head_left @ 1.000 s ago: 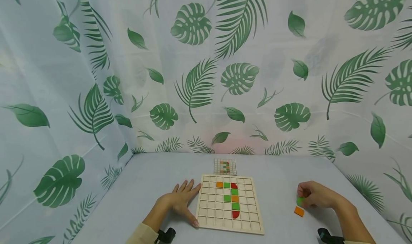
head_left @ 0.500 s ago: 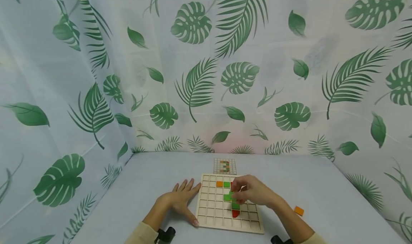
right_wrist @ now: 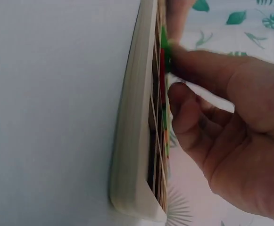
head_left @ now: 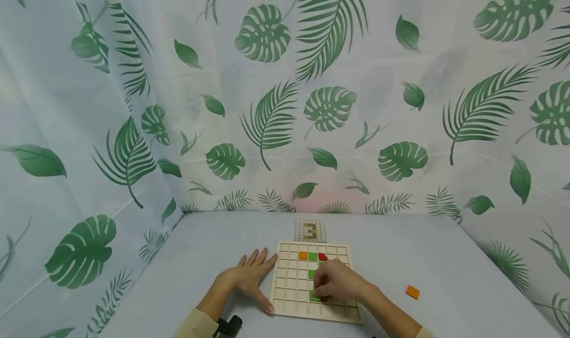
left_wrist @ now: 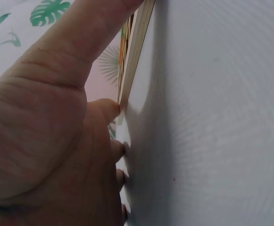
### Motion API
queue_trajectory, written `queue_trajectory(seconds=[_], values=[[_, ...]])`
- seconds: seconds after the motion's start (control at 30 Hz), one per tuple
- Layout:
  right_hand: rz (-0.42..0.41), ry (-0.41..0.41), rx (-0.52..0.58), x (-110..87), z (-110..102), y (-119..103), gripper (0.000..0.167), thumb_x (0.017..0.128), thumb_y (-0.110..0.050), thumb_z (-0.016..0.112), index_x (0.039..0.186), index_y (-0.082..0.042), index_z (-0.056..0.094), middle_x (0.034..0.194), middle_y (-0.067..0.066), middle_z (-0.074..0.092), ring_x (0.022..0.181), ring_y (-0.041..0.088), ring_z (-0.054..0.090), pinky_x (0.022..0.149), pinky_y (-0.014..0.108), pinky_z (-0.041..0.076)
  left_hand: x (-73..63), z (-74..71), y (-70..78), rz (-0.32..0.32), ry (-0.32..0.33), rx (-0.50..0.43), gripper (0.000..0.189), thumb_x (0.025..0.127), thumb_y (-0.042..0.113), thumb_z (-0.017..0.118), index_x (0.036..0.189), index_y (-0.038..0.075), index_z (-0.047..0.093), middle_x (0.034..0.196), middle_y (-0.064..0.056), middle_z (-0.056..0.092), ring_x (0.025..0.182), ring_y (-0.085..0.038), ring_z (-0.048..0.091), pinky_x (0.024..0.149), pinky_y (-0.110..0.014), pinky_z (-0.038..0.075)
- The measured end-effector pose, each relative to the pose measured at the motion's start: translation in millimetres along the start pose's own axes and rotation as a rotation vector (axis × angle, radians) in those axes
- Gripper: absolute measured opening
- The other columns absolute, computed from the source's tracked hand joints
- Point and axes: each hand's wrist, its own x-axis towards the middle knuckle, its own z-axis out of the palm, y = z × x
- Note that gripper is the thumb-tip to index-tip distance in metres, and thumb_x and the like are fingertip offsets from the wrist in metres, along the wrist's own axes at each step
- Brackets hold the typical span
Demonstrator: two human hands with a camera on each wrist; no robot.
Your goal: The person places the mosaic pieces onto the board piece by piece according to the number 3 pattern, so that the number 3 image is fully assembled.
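A wooden grid board (head_left: 291, 281) lies on the table with coloured tiles in its cells. An orange tile (head_left: 303, 255), a green tile and a red rounded tile (head_left: 322, 257) sit in a row near its far side. My left hand (head_left: 245, 278) rests with spread fingers, index and thumb against the board's left edge (left_wrist: 136, 56). Over the board's lower middle, my right hand (head_left: 340, 281) pinches a green square tile (head_left: 314, 296) at a cell left of the lower red tile (right_wrist: 162, 75). That hand hides part of the tile column beneath it.
A small pattern card (head_left: 310, 230) lies just beyond the board's far edge. One loose orange tile (head_left: 412, 292) is on the table to the right. A leaf-print curtain (head_left: 276, 105) stands behind and to the left of the table.
My right hand has taken the green tile from the right side of the table, carried it left over the board, then lowered it nearer me. The left hand has stayed in place.
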Motion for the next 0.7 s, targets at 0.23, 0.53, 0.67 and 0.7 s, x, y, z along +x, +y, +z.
queue_trajectory(seconds=[0.23,0.53,0.67,0.7], values=[[-0.008,-0.025,0.010,-3.3,-1,-3,0.008,0.085,-0.011,0.086,0.086,-0.014,0.078,0.078,-0.008,0.073,0.066,0.001,0.062,0.060,0.020,0.054,1.5,1.3,-0.3,0.001,0.001,0.002,0.137,0.062,0.073,0.089,0.169,0.031,0.013,0.177,-0.012,0.004,0.163,-0.038,0.000,0.129,-0.063,0.005],[-0.080,-0.074,-0.031,-10.9,-9,-1,0.011,0.085,-0.017,0.087,0.094,-0.018,0.081,0.091,-0.010,0.072,0.074,-0.002,0.055,0.065,0.019,0.051,2.5,1.6,-1.1,0.016,0.000,0.004,0.138,0.062,0.072,0.089,0.169,0.031,0.013,0.177,-0.013,0.004,0.163,-0.039,0.000,0.129,-0.064,0.005],[-0.004,-0.092,-0.067,-30.2,-42,11,0.015,0.089,-0.025,0.083,0.101,-0.018,0.080,0.092,-0.008,0.072,0.078,0.005,0.059,0.066,0.023,0.051,2.6,2.8,-1.7,0.030,-0.003,0.008,0.137,0.063,0.072,0.089,0.169,0.029,0.012,0.176,-0.015,0.004,0.163,-0.040,0.001,0.128,-0.066,0.005],[0.055,-0.083,-0.078,-37.5,-54,15,0.016,0.088,-0.023,0.083,0.102,-0.017,0.079,0.093,-0.005,0.072,0.079,0.009,0.060,0.066,0.025,0.051,2.4,3.1,-1.9,0.028,-0.003,0.009,0.137,0.063,0.072,0.088,0.169,0.029,0.012,0.176,-0.015,0.004,0.163,-0.041,0.001,0.128,-0.066,0.005]])
